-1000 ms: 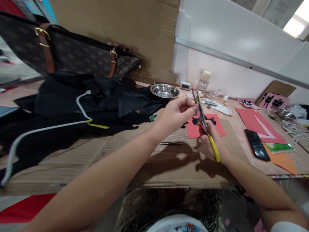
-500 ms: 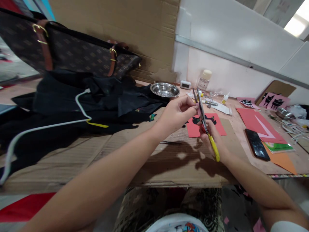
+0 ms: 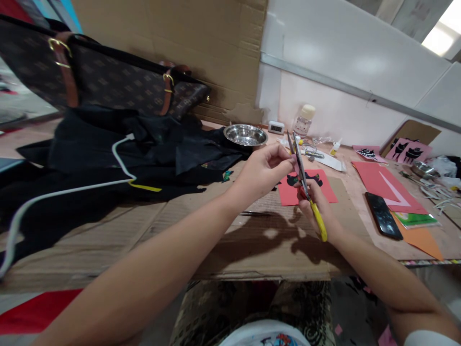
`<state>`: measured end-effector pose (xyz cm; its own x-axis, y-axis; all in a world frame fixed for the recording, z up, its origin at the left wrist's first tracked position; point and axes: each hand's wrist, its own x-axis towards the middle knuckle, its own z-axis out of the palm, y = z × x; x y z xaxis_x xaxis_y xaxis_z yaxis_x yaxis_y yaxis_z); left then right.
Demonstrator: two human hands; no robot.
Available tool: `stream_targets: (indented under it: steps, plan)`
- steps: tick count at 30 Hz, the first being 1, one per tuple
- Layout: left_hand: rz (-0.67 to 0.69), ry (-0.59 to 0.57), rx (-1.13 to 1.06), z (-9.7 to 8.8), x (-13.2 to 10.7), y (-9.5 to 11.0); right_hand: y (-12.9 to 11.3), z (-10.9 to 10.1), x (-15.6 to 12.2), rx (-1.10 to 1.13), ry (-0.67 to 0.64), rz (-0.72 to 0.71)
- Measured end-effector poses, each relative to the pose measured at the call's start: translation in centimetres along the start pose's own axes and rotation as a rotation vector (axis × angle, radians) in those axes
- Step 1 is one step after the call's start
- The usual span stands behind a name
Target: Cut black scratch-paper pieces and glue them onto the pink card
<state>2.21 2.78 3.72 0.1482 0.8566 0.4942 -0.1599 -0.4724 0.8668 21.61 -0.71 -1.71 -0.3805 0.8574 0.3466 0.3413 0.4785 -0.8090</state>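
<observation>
Yellow-handled scissors (image 3: pixel 317 217) are gripped in my right hand (image 3: pixel 317 197), blades pointing up and away and slightly parted. Between the thumb and fingers of my left hand (image 3: pixel 268 168) is a small pink piece of paper (image 3: pixel 295 162), right beside the blades; most of it is hidden. Behind both hands lies a red sheet of paper (image 3: pixel 327 191) with black cut-out shapes (image 3: pixel 314 179) on it. On the cardboard under my left wrist rests a thin metal tool (image 3: pixel 254 213), perhaps tweezers.
Black cloth (image 3: pixel 151 149) with a white cable (image 3: pixel 72 189) covers the left, before a brown patterned bag (image 3: pixel 118 72). A steel bowl (image 3: pixel 245 135) and a jar (image 3: pixel 304 120) stand at the back. At right are a phone (image 3: pixel 383 216), red paper (image 3: pixel 374 175) and an orange sheet (image 3: pixel 423 241).
</observation>
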Motion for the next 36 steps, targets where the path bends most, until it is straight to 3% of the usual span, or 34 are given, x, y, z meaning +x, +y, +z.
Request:
stream_targets:
  steps: [36]
  plan:
    - [0.023,-0.004,-0.004,0.01,-0.03,0.37,-0.85,-0.05,0.29,-0.046,0.048,0.025]
